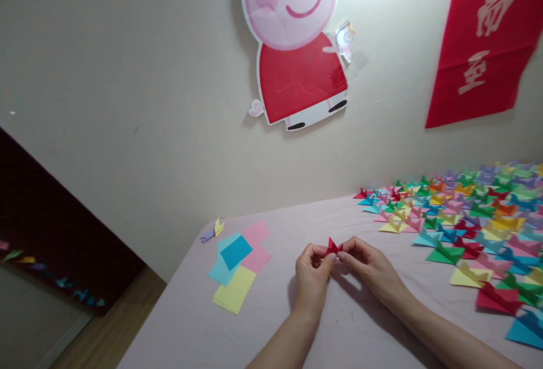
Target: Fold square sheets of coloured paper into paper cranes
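A small red folded paper piece [333, 245] is pinched between my two hands, its pointed tip sticking up. My left hand [311, 273] grips its left side with thumb and forefinger. On the other side, my right hand [367, 264] holds the right edge the same way. Both hands are just above the pale pink tabletop cover [178, 324]. To their left lie loose paper sheets: a blue one [236, 252], a light blue one [216, 273], several pink ones [258, 258] and a yellow one [236, 290].
Rows of colourful folded paper cranes [469, 275] cover the table's right side. Two small folded pieces, one yellow [219, 226] and one purple [207, 236], sit at the far left corner. A pig cutout [301, 80] and a red banner [475, 58] hang on the wall behind.
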The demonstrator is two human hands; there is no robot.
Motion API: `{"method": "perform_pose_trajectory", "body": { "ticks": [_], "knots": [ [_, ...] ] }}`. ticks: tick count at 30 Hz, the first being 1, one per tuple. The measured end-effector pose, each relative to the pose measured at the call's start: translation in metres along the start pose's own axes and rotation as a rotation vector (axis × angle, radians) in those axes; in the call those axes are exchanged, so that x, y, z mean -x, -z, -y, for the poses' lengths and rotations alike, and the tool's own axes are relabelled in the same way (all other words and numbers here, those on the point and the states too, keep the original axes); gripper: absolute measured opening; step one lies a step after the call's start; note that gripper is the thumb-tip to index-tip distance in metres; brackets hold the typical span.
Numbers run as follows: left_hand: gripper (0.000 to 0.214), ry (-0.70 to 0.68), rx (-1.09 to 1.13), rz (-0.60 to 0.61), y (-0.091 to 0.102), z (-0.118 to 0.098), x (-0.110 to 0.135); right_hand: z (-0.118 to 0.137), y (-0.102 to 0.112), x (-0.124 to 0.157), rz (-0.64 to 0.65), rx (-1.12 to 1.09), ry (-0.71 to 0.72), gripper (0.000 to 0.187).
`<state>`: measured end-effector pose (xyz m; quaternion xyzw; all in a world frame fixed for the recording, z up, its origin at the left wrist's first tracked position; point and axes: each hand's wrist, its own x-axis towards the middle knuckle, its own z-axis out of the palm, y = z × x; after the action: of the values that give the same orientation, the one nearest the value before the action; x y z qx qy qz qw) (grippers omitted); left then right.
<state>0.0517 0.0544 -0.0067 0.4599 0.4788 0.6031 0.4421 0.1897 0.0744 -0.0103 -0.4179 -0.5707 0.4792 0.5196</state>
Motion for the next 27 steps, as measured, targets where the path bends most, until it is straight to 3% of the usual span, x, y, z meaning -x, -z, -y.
{"method": "perform_pose_trajectory", "body": {
  "ticks": [13, 19, 27],
  "knots": [
    [0.037, 0.041, 0.029, -0.053, 0.002, -0.001, -0.002, -0.003, 0.002, -0.003, 0.02, -0.112, -0.023, 0.033],
    [0.028, -0.017, -0.076, 0.058, 0.004, 0.001, 0.0, 0.001, 0.004, -0.003, 0.122, -0.039, -0.033, 0.03],
    [0.008, -0.053, -0.351, 0.302, 0.006, 0.0, 0.001, 0.011, 0.008, -0.002, 0.094, -0.023, -0.075, 0.033]
  ]
}}
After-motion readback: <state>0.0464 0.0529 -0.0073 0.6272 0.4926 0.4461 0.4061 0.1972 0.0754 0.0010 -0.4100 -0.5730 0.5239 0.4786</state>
